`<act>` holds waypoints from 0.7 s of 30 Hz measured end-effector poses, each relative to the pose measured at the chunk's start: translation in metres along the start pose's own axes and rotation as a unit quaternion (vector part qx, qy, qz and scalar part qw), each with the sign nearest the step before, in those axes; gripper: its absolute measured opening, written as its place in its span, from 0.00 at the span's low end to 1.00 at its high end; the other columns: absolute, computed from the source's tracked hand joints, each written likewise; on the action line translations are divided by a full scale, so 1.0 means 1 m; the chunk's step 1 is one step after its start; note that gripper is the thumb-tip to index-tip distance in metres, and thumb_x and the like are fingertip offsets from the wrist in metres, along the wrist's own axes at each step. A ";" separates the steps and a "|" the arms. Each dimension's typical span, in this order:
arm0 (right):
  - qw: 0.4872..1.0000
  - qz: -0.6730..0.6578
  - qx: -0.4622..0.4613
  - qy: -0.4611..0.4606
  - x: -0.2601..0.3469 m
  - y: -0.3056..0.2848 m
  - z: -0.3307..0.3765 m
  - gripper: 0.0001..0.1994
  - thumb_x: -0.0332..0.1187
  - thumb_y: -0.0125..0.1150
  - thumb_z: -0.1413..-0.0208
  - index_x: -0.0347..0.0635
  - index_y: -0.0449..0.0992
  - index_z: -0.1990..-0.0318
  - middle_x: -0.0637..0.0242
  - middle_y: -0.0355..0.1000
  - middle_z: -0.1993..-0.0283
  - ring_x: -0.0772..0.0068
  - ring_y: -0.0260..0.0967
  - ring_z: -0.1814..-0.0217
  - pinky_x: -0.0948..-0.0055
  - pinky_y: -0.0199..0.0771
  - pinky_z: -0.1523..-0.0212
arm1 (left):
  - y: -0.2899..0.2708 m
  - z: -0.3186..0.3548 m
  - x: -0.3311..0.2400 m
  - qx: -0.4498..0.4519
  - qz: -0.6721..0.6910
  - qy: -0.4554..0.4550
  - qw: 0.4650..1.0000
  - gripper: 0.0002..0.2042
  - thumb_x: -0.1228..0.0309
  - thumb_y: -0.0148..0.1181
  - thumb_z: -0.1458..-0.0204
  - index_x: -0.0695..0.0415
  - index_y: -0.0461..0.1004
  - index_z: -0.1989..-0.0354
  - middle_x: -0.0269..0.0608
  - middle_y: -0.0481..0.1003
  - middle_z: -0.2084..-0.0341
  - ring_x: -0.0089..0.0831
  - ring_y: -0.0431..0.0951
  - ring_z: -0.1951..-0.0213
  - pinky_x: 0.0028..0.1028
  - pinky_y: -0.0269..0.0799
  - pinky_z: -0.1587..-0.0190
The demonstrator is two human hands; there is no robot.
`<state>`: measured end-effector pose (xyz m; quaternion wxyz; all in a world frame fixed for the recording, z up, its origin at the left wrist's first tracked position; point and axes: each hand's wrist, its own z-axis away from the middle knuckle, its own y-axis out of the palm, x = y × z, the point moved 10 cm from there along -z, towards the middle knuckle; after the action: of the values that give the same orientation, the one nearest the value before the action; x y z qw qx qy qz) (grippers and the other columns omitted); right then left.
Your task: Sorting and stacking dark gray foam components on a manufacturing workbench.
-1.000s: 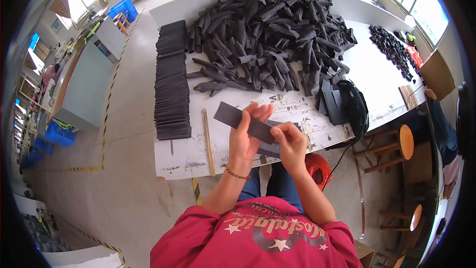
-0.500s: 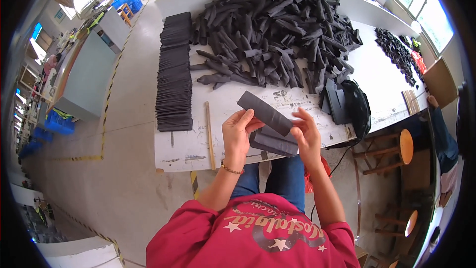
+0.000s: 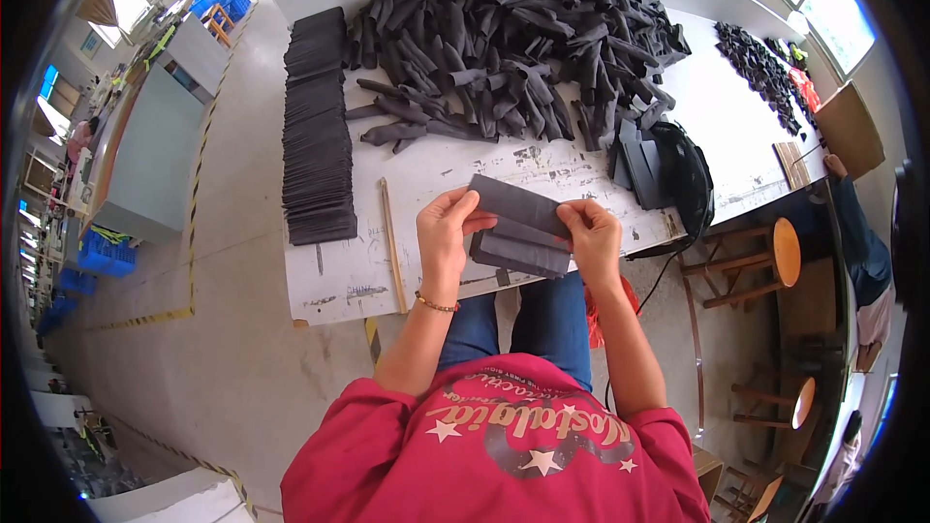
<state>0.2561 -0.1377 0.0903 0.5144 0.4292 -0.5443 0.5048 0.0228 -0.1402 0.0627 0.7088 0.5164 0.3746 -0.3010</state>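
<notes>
Left hand (image 3: 444, 232) and right hand (image 3: 593, 237) pinch opposite ends of a dark strip (image 3: 518, 204) beside a small dark stack (image 3: 520, 256) at the front of the table (image 3: 736, 136), with a wooden stick (image 3: 392, 242) to the left, a long row of dark pieces (image 3: 318, 136) past it and a heap (image 3: 494, 48) beyond.

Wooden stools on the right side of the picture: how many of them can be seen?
3. The upper stool is nearest the white table; the middle stool is lower in the picture; the lowest stool is only partly visible. Others may be hidden.
</notes>
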 end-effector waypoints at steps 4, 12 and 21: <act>0.997 0.076 0.010 -0.001 -0.016 -0.029 -0.007 0.06 0.28 0.63 0.46 0.33 0.80 0.66 0.71 0.72 0.77 0.84 0.63 0.80 0.80 0.68 0.79 | -0.018 -0.004 0.011 0.010 -0.108 0.009 0.994 0.08 0.75 0.57 0.44 0.68 0.76 0.61 0.43 0.78 0.73 0.29 0.79 0.75 0.25 0.79 0.71; 0.900 0.422 -0.012 -0.105 -0.016 -0.040 0.009 0.14 0.39 0.66 0.48 0.42 0.78 0.57 0.56 0.71 0.59 0.58 0.74 0.72 0.61 0.72 0.67 | -0.094 -0.092 -0.012 -0.111 -0.289 0.170 0.936 0.07 0.74 0.60 0.46 0.64 0.76 0.62 0.38 0.77 0.75 0.23 0.76 0.75 0.20 0.72 0.71; 0.868 0.445 -0.159 -0.153 -0.041 -0.132 -0.074 0.06 0.32 0.58 0.44 0.41 0.76 0.63 0.55 0.72 0.63 0.50 0.72 0.64 0.58 0.72 0.64 | -0.135 -0.201 -0.075 -0.220 -0.613 0.294 0.699 0.14 0.55 0.58 0.47 0.54 0.78 0.68 0.42 0.79 0.75 0.41 0.80 0.71 0.39 0.72 0.67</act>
<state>0.3995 -0.0821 0.0608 0.2073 0.1261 -0.8220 0.5152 -0.1719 0.0164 0.0197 0.3146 0.0639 0.8531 -0.4113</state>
